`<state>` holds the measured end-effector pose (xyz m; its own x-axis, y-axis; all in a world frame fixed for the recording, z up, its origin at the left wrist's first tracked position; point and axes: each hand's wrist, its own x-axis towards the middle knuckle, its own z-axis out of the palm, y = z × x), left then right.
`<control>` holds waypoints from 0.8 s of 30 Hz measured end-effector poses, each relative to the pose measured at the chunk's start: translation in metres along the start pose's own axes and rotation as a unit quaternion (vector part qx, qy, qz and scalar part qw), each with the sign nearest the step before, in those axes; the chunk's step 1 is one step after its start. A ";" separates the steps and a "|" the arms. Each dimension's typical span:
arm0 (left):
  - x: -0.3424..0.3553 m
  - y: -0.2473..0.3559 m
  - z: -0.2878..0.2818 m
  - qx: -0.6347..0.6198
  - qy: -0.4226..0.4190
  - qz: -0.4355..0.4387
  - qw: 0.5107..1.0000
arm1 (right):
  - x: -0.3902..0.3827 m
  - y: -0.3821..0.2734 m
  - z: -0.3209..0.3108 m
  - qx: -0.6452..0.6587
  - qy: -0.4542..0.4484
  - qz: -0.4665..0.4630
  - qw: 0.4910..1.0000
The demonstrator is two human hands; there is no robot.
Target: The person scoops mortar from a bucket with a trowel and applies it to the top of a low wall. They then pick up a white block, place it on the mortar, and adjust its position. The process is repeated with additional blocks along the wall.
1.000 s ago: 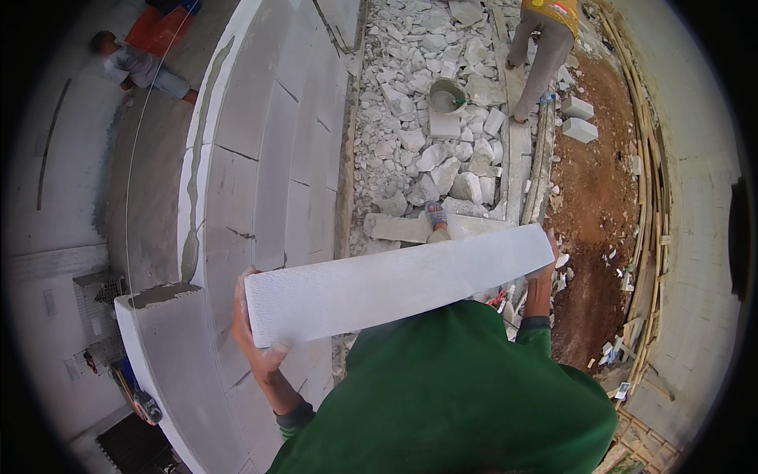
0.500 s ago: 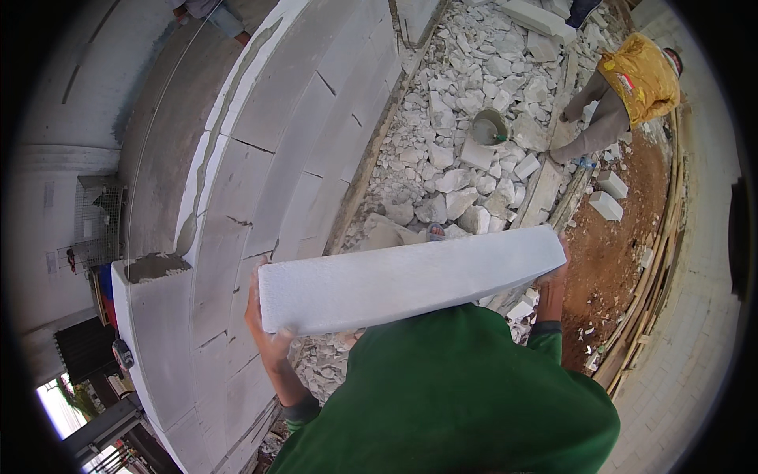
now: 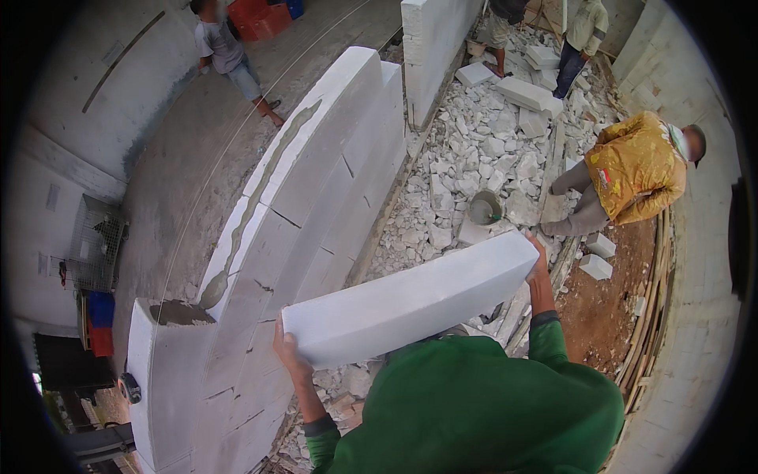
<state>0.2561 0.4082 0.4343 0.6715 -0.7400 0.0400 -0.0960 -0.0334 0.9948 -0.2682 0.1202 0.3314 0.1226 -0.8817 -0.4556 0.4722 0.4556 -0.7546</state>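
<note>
I hold a long white lightweight concrete block (image 3: 410, 299) in front of my chest, one hand at each end. My left hand (image 3: 291, 347) grips its left end, the thumb on the near face. At the far right end my right hand (image 3: 539, 262) is closed round the edge; part of its fingers is hidden. To the left stands a low wall of the same blocks (image 3: 316, 213). Grey mortar (image 3: 251, 207) runs in a strip along its top, and more mortar (image 3: 183, 314) lies on the lower end block. The held block is apart from the wall.
White rubble (image 3: 474, 158) covers the ground right of the wall, with a bucket (image 3: 484, 208) on it. A person in a yellow shirt (image 3: 639, 162) bends at the right. Others stand farther off. A string line (image 3: 229, 154) runs left of the wall. A tape measure (image 3: 129, 387) hangs at the wall's end.
The view has swung, showing more of the far area. The block in my hands has turned, its left end nearer and its right end farther away. Both hands keep their grip.
</note>
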 end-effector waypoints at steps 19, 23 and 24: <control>0.018 -0.034 -0.030 -0.077 -0.022 0.060 0.995 | -0.067 -0.051 0.229 -0.712 -0.479 -0.074 0.508; 0.002 -0.005 -0.050 -0.036 -0.032 -0.002 0.999 | -0.102 -0.024 0.264 -0.780 -0.408 -0.228 0.417; -0.004 0.008 -0.052 -0.012 -0.037 -0.054 0.998 | -0.099 -0.025 0.264 -0.777 -0.427 -0.218 0.407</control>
<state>0.2908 0.4462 0.4467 0.6205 -0.7808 -0.0735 -0.0074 -0.0995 0.9950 -0.0614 0.1634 0.5198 0.8955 -0.3384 -0.2892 -0.4300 -0.8255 -0.3656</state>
